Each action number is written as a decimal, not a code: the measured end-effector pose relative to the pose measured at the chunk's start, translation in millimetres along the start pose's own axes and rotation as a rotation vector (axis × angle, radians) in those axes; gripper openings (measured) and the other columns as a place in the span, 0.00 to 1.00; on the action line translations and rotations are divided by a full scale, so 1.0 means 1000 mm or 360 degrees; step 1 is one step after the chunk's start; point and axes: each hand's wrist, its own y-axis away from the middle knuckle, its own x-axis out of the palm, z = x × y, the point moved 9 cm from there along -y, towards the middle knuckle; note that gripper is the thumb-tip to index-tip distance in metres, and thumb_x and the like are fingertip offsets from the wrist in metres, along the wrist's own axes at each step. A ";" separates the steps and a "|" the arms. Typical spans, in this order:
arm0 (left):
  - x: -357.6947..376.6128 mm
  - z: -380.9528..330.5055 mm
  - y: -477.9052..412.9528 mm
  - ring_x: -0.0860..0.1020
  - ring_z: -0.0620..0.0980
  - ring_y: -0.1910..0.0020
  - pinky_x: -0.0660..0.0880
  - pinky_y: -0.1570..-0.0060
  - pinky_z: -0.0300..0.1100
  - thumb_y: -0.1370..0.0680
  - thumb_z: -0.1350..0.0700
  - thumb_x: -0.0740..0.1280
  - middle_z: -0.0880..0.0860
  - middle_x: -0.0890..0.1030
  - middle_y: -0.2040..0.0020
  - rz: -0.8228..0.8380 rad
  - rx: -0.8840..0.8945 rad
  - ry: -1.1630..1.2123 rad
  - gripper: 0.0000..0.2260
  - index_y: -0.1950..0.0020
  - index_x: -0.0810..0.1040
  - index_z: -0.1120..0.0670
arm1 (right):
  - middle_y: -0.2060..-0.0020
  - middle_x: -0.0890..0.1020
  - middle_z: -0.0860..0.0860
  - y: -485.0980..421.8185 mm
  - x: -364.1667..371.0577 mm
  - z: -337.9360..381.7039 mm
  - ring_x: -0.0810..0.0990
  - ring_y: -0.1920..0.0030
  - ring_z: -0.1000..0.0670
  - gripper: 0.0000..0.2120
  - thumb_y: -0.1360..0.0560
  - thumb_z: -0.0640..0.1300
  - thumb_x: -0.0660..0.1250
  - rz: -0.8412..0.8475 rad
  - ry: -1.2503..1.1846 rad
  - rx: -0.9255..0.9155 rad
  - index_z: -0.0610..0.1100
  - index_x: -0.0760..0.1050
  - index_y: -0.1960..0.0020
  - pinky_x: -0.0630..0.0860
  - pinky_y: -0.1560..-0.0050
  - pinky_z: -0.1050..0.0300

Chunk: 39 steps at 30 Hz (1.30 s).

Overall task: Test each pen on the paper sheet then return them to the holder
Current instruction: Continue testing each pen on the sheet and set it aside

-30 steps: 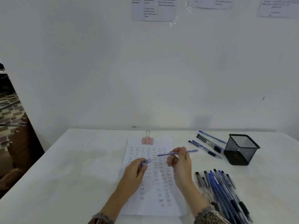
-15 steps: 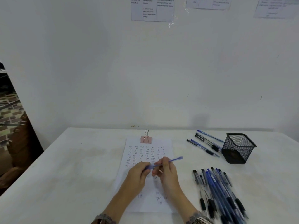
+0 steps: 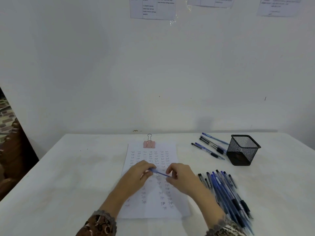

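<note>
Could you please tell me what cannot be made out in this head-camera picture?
Head view.
Blue pen: both ends hidden by the left hand and right hand holding it; capped or not is unclear.
Pen pile: near ends blurred and cut by the bottom edge; count unclear.
Wall notices: cut by the top edge, print too small.
Paper sheet: middle rows covered by the hands.

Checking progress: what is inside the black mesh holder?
No pens show inside the mesh holder; its open top looks empty. Its dark bottom, behind the mesh, cannot be made out.
</note>
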 end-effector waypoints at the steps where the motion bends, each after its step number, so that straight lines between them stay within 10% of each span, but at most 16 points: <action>1: 0.001 0.001 -0.002 0.69 0.31 0.45 0.66 0.41 0.33 0.22 0.45 0.59 0.37 0.71 0.44 0.0000 0.0012 -0.0078 0.16 0.36 0.73 0.47 | 0.58 0.74 0.51 0.003 -0.003 -0.001 0.71 0.65 0.59 0.04 0.23 0.42 0.63 -0.0063 0.0137 0.0026 0.44 0.75 0.49 0.68 0.66 0.69; 6: -0.014 0.056 0.009 0.59 0.48 0.27 0.54 0.28 0.42 0.18 0.50 0.49 0.50 0.61 0.26 -0.0202 -0.0592 -0.0300 0.21 0.26 0.58 0.54 | 0.47 0.77 0.52 0.041 -0.038 -0.055 0.77 0.47 0.51 0.12 0.21 0.47 0.53 -0.0359 0.0777 0.0642 0.46 0.70 0.43 0.67 0.41 0.51; 9: -0.008 0.071 0.018 0.54 0.48 0.25 0.49 0.27 0.44 0.18 0.54 0.47 0.52 0.55 0.24 -0.0147 -0.0795 -0.0422 0.21 0.25 0.53 0.55 | 0.48 0.79 0.52 0.050 -0.028 -0.075 0.78 0.46 0.51 0.13 0.20 0.48 0.52 -0.0254 0.0741 0.0732 0.45 0.70 0.40 0.70 0.53 0.56; 18: -0.008 0.074 0.022 0.58 0.49 0.27 0.50 0.27 0.43 0.19 0.55 0.50 0.52 0.57 0.25 -0.0196 -0.0810 -0.0402 0.19 0.27 0.60 0.53 | 0.70 0.64 0.55 0.041 -0.022 -0.067 0.65 0.72 0.55 0.05 0.21 0.45 0.55 -0.0362 0.0904 0.0595 0.48 0.65 0.47 0.59 0.74 0.63; 24: -0.010 0.075 0.023 0.59 0.48 0.27 0.50 0.28 0.42 0.19 0.55 0.50 0.51 0.58 0.25 -0.0212 -0.0797 -0.0375 0.19 0.27 0.61 0.52 | 0.66 0.66 0.55 0.035 -0.026 -0.073 0.72 0.62 0.52 0.12 0.22 0.43 0.55 -0.0240 0.0925 0.0594 0.48 0.68 0.39 0.66 0.67 0.63; 28: -0.010 0.075 0.023 0.61 0.49 0.28 0.51 0.28 0.42 0.19 0.55 0.51 0.50 0.59 0.25 -0.0221 -0.0809 -0.0375 0.19 0.27 0.62 0.51 | 0.55 0.74 0.53 0.029 -0.044 -0.060 0.76 0.56 0.51 0.02 0.25 0.48 0.59 -0.0116 0.0816 0.0583 0.51 0.68 0.56 0.68 0.62 0.62; 36: -0.010 0.075 0.023 0.61 0.47 0.29 0.52 0.29 0.41 0.19 0.55 0.51 0.50 0.60 0.26 -0.0239 -0.0788 -0.0369 0.19 0.28 0.63 0.52 | 0.59 0.80 0.42 -0.070 -0.150 -0.074 0.77 0.58 0.44 0.11 0.22 0.39 0.55 -0.0474 0.0482 0.0509 0.36 0.75 0.55 0.74 0.54 0.55; 39: -0.009 0.077 0.023 0.61 0.46 0.28 0.52 0.28 0.41 0.19 0.54 0.51 0.49 0.60 0.26 -0.0238 -0.0796 -0.0366 0.19 0.28 0.63 0.51 | 0.43 0.78 0.42 -0.098 -0.131 -0.100 0.77 0.43 0.44 0.14 0.20 0.36 0.52 -0.0316 0.0766 0.0480 0.39 0.74 0.44 0.71 0.45 0.57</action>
